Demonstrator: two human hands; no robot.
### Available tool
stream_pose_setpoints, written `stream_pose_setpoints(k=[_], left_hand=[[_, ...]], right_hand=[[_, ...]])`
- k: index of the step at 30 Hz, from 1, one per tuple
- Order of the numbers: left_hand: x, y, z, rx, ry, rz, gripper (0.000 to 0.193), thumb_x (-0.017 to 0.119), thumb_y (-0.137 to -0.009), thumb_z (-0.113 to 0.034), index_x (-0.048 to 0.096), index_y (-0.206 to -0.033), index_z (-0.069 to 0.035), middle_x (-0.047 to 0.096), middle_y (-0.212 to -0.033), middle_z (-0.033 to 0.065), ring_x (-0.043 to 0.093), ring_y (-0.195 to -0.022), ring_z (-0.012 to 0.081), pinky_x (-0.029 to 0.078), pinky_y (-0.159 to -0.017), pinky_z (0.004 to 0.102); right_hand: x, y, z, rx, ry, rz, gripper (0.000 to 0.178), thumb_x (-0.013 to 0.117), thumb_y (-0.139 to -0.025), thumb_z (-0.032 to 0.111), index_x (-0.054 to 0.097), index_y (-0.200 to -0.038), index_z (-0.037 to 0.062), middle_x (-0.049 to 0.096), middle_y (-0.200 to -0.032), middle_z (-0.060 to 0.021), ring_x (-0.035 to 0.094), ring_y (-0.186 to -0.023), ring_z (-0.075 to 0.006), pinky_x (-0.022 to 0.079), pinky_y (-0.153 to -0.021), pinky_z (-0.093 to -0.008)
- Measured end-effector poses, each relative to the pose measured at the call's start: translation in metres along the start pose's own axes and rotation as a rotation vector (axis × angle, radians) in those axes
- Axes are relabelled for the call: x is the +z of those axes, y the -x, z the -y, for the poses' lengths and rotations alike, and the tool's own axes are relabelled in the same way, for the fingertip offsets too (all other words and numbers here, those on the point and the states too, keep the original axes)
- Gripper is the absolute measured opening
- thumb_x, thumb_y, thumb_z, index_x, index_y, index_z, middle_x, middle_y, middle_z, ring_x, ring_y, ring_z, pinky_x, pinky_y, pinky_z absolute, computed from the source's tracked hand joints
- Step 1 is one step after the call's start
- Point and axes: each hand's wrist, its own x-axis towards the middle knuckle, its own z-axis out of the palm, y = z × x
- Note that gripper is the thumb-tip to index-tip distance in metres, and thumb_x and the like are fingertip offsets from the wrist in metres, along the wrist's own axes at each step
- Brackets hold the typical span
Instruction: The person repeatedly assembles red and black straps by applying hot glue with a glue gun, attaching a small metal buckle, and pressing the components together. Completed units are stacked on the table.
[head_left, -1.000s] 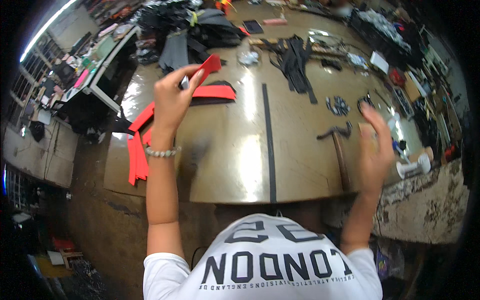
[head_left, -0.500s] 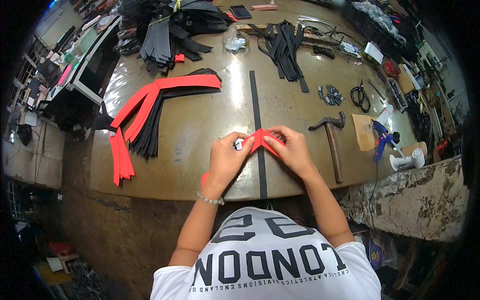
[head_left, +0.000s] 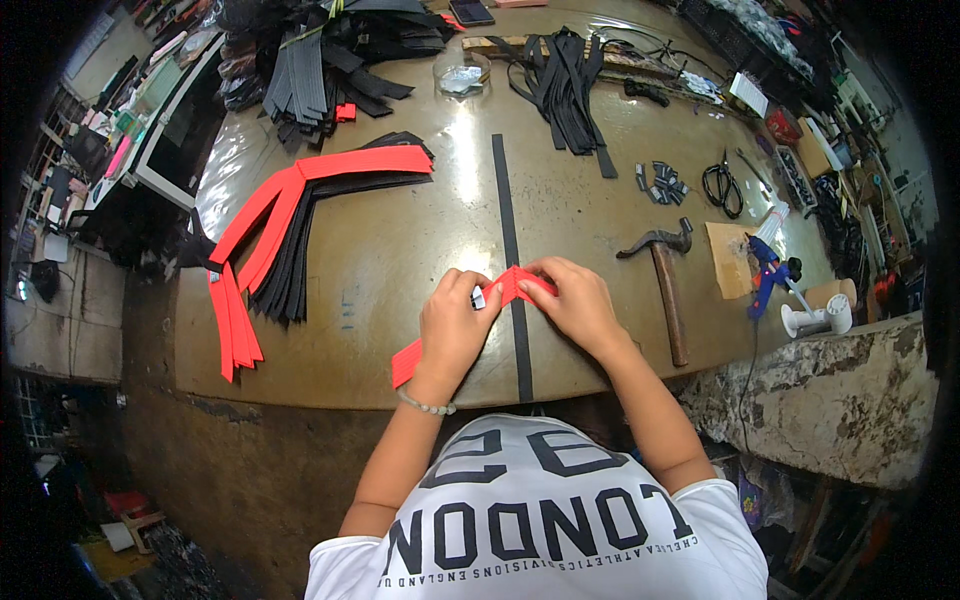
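Note:
A red strap (head_left: 514, 285) is pinched between my two hands, with a pointed seam or fold where they meet. My left hand (head_left: 450, 325) grips its left part, and a small white-and-black tag (head_left: 477, 297) shows by those fingers. The strap's free end (head_left: 405, 363) sticks out beside my left wrist. Closed on the right side of the seam is my right hand (head_left: 580, 308), its thumb on top. Beneath the strap, a long black strip (head_left: 507, 210) runs along the table toward me. My fingers partly hide the held strap.
Left lie angled red straps (head_left: 365, 160) on black straps (head_left: 285, 275). A hammer (head_left: 667, 290), scissors (head_left: 722, 190), small dark metal pieces (head_left: 664, 186) and a blue glue gun (head_left: 768, 275) lie right. Black strap bundles (head_left: 565, 95) and a clear round container (head_left: 462, 80) sit farther back.
The red strap's raised peak has become flatter between my hands. More of its free end shows left of my left wrist. The view has shifted slightly.

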Motion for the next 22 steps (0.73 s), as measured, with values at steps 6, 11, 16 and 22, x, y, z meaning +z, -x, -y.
stream_pose_setpoints(k=[6, 11, 16, 22], left_hand=[[0.0, 0.005, -0.006, 0.149, -0.04, 0.127, 0.03, 0.07, -0.082, -0.01, 0.07, -0.11, -0.02, 0.059, -0.098, 0.0076, 0.064, -0.076, 0.0276, 0.052, -0.067, 0.0399], [0.001, 0.006, -0.007, 0.179, -0.147, 0.162, 0.035, 0.069, -0.081, -0.006, 0.07, -0.112, -0.024, 0.059, -0.101, 0.0063, 0.065, -0.08, 0.0289, 0.053, -0.069, 0.0413], [-0.001, 0.006, -0.008, 0.215, -0.153, 0.172, 0.029, 0.066, -0.084, -0.011, 0.07, -0.111, -0.02, 0.059, -0.106, 0.0078, 0.066, -0.083, 0.0307, 0.053, -0.07, 0.0419], [0.0, 0.005, -0.002, 0.187, -0.089, 0.119, 0.025, 0.066, -0.088, -0.016, 0.07, -0.112, -0.02, 0.059, -0.104, 0.0064, 0.066, -0.078, 0.0271, 0.052, -0.065, 0.0398]], right_hand=[[0.005, 0.006, 0.006, 0.004, 0.26, -0.01, 0.017, 0.063, -0.09, 0.031, 0.065, -0.099, 0.0163, 0.063, -0.09, -0.0094, 0.066, -0.075, -0.0325, 0.052, -0.065, -0.0462], [-0.007, 0.037, 0.003, 0.019, 0.403, -0.131, 0.021, 0.066, -0.088, 0.032, 0.065, -0.097, 0.0136, 0.058, -0.085, -0.0099, 0.063, -0.077, -0.0305, 0.051, -0.067, -0.0452], [-0.105, 0.114, -0.079, 0.413, 0.445, -0.714, 0.036, 0.078, -0.079, 0.03, 0.062, -0.096, 0.0016, 0.058, -0.091, -0.0139, 0.059, -0.093, -0.033, 0.046, -0.08, -0.0461], [-0.176, 0.115, -0.238, 0.43, -0.049, -0.891, 0.092, 0.079, -0.083, 0.032, 0.021, -0.149, 0.0041, 0.042, -0.14, -0.0236, 0.049, -0.125, -0.0311, 0.043, -0.102, -0.0409]])
